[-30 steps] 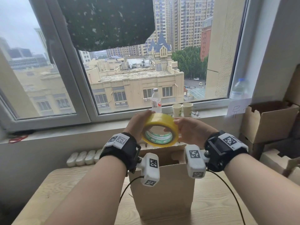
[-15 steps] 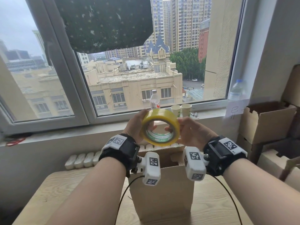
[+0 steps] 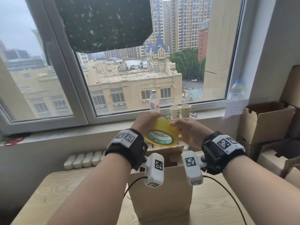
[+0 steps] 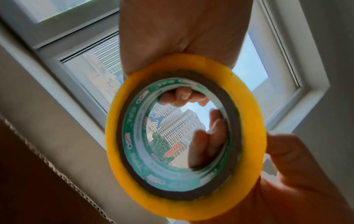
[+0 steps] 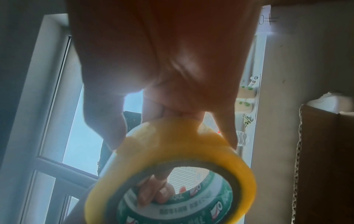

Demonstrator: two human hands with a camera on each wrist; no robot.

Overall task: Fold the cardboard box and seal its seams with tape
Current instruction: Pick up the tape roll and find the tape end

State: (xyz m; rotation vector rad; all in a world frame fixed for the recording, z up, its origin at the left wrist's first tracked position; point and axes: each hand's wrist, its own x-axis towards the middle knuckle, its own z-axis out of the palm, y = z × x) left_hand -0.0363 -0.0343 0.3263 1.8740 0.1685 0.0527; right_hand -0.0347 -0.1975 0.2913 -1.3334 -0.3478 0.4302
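Cardboard box (image 3: 162, 192) stands upright on the wooden counter (image 3: 65, 192), nearest the viewer, its top flaps open and no tape visible on the face shown. Just above its open top both hands hold a yellow tape roll (image 3: 162, 135). The left hand (image 3: 146, 122) wraps round the roll's far-left rim, fingertips hooked into the green-printed core as the left wrist view shows. The right hand (image 3: 191, 130) pinches the outer winding from the right, fingers curled on the yellow surface, probably feeling for the loose end. No free strip of tape shows yet.

The risk from here is that the end stays stuck flat and splits lengthwise when picked, leaving a thin sliver. A hard pull could also knock the light, unsealed box over, since nothing steadies it.

Farther off, on the windowsill (image 3: 113, 127), stand a plastic bottle (image 3: 154, 103) and two paper cups (image 3: 180, 111); more open boxes (image 3: 267, 122) sit at right.
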